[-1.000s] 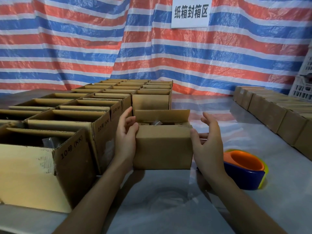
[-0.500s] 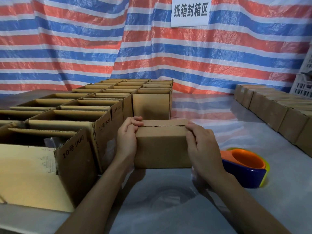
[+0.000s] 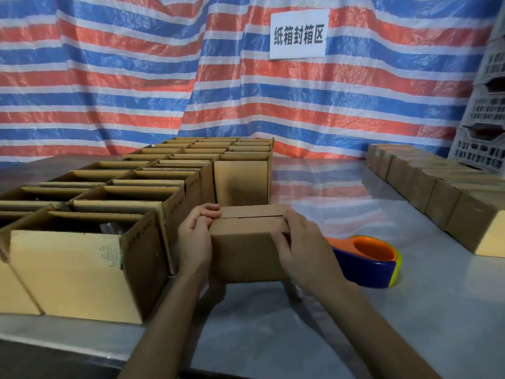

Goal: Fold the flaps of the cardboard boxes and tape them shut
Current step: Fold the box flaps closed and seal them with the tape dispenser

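A small cardboard box (image 3: 246, 253) stands on the grey table in front of me, its top flaps folded flat with a seam across the middle. My left hand (image 3: 195, 239) grips its left end, fingers curled over the top edge. My right hand (image 3: 296, 242) grips the right end, thumb on the front face and fingers over the top. A blue and orange tape dispenser (image 3: 366, 259) lies on the table just right of the box, partly behind my right hand.
Several open cardboard boxes (image 3: 131, 203) fill the left side in rows. A row of closed boxes (image 3: 437, 187) runs along the right. Grey plastic crates (image 3: 483, 132) stand stacked at the far right. A striped tarpaulin with a white sign (image 3: 299, 34) hangs behind.
A second ago the box's top was open and my hands were beside it. The flaps have come down flat, and both hands now hold them closed at the ends.
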